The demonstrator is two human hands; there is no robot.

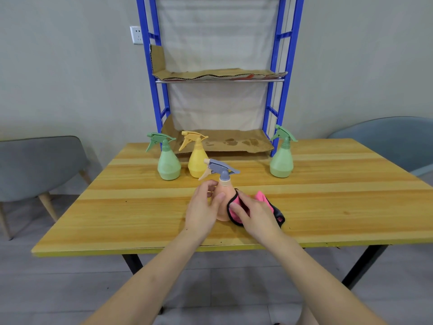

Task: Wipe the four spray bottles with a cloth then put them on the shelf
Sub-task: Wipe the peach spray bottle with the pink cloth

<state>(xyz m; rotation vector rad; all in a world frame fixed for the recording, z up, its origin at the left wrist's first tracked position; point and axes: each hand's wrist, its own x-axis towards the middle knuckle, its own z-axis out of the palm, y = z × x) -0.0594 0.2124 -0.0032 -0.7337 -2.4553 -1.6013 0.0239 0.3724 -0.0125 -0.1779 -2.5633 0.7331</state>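
A peach spray bottle (224, 195) with a grey-blue trigger head stands upright near the middle of the wooden table (328, 202). My left hand (202, 212) grips its body from the left, thumb on the front. My right hand (254, 214) holds a pink cloth with a black edge (263, 199) pressed against the bottle's right side. Farther back stand a green bottle (168, 164), a yellow bottle (196, 160) beside it, and another green bottle (281, 160) to the right. The blue shelf (278, 109) rises behind the table, its levels lined with cardboard.
A grey chair (39, 165) sits left of the table and a blue-grey chair (384, 139) at the right. A white wall socket (136, 35) is left of the shelf. The lower shelf's cardboard (234, 143) shows damp stains.
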